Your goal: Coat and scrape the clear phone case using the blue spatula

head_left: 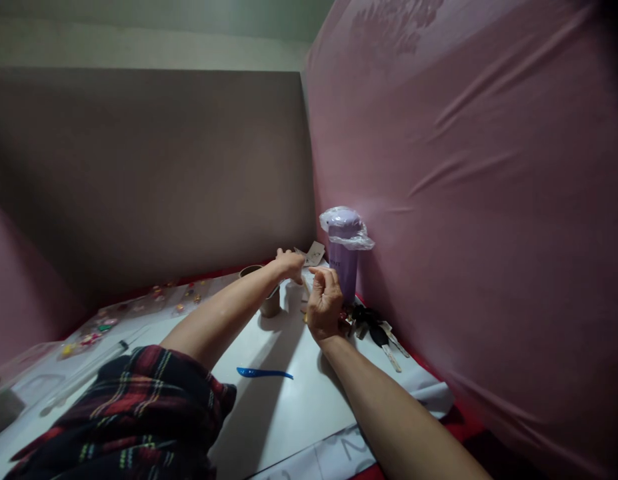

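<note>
2 bare hands meet mid-frame, just left of a purple tumbler (345, 263) capped in clear plastic. The left hand (290, 263) touches a small white card (315, 253), fingers drawn together; whether it grips is unclear. The right hand (323, 303) is curled, thumb pressed to fingertips. Small, steady moves seem wise: tumbler and cup (269, 301) stand close. Some keys (376, 327) sit partly hidden behind that hand; the card's print is unreadable.

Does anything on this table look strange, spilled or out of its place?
The purple tumbler beside the right hand has a crumpled clear plastic bag over its lid, which looks odd. A blue spoon lies alone on the white tabletop. Nothing looks spilled.
</note>
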Available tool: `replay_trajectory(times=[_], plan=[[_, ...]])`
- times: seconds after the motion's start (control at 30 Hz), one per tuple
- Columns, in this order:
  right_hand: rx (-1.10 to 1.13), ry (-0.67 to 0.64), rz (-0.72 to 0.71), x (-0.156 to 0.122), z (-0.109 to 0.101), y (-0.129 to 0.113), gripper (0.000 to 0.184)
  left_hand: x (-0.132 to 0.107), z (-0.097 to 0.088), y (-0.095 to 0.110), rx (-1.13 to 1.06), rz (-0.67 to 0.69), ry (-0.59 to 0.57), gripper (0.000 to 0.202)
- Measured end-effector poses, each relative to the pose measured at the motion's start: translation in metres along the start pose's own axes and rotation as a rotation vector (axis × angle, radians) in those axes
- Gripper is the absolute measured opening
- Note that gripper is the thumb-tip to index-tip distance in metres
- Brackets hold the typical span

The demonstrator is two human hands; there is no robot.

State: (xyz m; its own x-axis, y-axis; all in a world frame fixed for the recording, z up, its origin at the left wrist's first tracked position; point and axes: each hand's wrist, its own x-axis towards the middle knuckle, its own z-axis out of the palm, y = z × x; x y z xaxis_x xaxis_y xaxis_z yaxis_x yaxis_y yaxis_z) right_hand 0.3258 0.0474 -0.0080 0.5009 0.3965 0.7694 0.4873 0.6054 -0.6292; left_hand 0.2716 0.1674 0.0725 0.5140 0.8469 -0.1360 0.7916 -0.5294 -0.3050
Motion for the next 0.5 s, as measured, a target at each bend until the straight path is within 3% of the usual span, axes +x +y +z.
replay_trajectory(times=[0.13,0.5], plan=[[0.005,0.004,0.015,0.0011,-0.0001,-0.0010,0.030,-0.0024,0.0005,0.0020,0.003,-0.015,-0.002,0.036],[0.010,0.039,-0.030,0.0013,0.0021,0.0038,0.032,-0.0048,-0.0078,0.0004,-0.036,-0.042,0.046,0.037]])
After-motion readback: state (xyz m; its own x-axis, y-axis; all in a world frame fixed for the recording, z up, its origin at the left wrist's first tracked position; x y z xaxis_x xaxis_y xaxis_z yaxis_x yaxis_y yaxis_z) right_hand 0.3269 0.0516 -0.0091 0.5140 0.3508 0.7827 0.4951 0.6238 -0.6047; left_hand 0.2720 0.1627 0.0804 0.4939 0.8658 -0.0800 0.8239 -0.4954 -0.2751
